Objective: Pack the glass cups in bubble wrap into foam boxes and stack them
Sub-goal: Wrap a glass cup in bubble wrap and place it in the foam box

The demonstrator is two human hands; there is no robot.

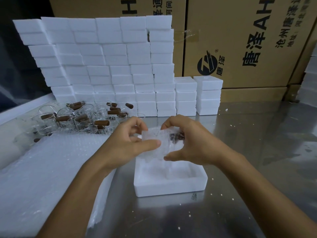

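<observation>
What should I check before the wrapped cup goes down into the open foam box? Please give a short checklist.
1. Both hands hold the wrapped cup: left hand, right hand. Ok.
2. Foam box cavity is open and holds nothing. Ok.
3. Cup is over the box's far edge. Ok.
4. Bubble wrap fully closed around the cup. Cannot tell.
5. Lid for the box within reach. Cannot tell.

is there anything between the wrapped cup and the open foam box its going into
Nothing visible. Both the left hand and the right hand hold the wrapped cup just above the far end of the open foam box, whose visible hollow holds nothing.
</observation>
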